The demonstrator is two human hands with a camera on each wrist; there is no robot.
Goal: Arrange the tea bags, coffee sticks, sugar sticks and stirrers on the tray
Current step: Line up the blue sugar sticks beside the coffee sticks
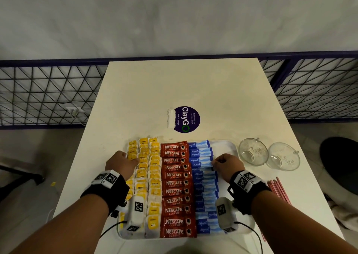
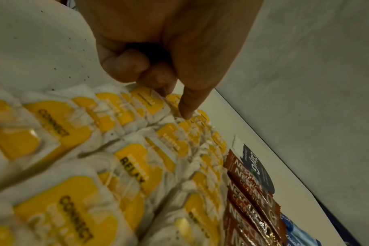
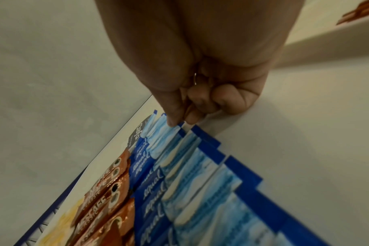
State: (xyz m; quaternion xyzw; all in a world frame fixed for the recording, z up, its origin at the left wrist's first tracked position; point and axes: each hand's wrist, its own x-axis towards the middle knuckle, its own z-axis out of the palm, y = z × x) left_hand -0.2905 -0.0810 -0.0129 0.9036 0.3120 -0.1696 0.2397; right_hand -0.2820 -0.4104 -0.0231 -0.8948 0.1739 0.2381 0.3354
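A white tray (image 1: 230, 146) holds three columns of yellow tea bags (image 1: 154, 168), a column of red coffee sticks (image 1: 175, 191) and a column of blue sugar sticks (image 1: 204, 186). My left hand (image 1: 135, 160) is over the far left tea bags, fingers curled. Its thumb and a fingertip pinch a tea bag (image 2: 175, 101) between them. My right hand (image 1: 214, 161) pinches the right end of one sugar stick (image 3: 169, 133) between thumb and finger, other fingers curled. Red stirrers (image 1: 279, 191) lie on the table right of the tray.
Two clear glass cups (image 1: 253, 154) (image 1: 283, 159) stand on the table just beyond the tray's right end. A round purple sticker (image 1: 187, 119) is on the white table (image 1: 184, 87) behind the tray. The tray's right strip (image 3: 305, 149) is bare.
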